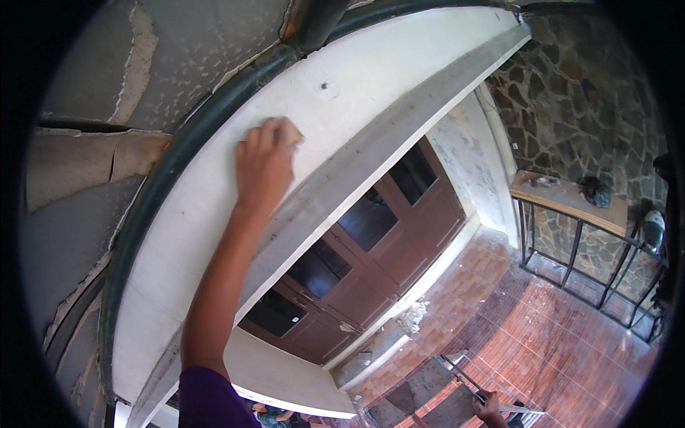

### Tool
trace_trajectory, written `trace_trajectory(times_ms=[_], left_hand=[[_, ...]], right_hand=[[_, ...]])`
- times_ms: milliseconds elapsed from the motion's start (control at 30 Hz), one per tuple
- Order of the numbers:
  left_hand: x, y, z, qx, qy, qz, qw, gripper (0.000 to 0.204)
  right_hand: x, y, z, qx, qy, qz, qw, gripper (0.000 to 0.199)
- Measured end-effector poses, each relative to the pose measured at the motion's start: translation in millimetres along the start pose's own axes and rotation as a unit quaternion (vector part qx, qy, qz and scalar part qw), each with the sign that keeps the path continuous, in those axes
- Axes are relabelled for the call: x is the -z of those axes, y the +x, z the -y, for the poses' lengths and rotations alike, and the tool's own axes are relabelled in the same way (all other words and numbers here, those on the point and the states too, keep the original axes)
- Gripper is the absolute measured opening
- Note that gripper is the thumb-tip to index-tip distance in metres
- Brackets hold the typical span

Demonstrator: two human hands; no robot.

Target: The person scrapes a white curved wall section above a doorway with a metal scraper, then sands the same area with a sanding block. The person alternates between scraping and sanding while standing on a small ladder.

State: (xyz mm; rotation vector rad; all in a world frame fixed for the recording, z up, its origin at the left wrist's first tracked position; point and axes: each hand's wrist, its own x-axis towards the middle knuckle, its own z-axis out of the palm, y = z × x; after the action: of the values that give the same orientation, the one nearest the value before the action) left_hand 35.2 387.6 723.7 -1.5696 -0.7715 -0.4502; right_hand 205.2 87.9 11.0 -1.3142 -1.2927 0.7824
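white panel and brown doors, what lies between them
A grey beam with a white lower edge runs between the white panel and the brown doors, as the head view shows.

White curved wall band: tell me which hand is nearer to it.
Left. The left hand is up at the white curved wall band, a small tan piece in its fingers; the right hand is well below, around a metal bar.

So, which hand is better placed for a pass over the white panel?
Probably the left hand: it is up at the white panel, seemingly holding a small tan block. The other visible hand is low, by the metal frame.
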Motion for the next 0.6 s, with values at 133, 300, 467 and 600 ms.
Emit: trace_trajectory(times_ms=[133,300,467,600], left_hand=[[7,-13,2,0.018,0.015,0.015,1.0,0.052],[16,-27,8,0.042,-0.007,-0.018,0.999,0.054],[20,-42,14,-0.005,0.014,0.13,0.991,0.058],[19,-48,18,0.067,0.039,-0.027,0.997,0.057]], right_hand=[[-1,0,-1,-0.022,-0.004,0.014,1.0,0.016],[-3,-1,-3,0.014,0.008,-0.018,1.0,0.016],[-3,-1,-4,-0.01,0.004,-0.009,1.0,0.017],[-1,0,-1,0.001,-0.001,-0.004,1.0,0.018]])
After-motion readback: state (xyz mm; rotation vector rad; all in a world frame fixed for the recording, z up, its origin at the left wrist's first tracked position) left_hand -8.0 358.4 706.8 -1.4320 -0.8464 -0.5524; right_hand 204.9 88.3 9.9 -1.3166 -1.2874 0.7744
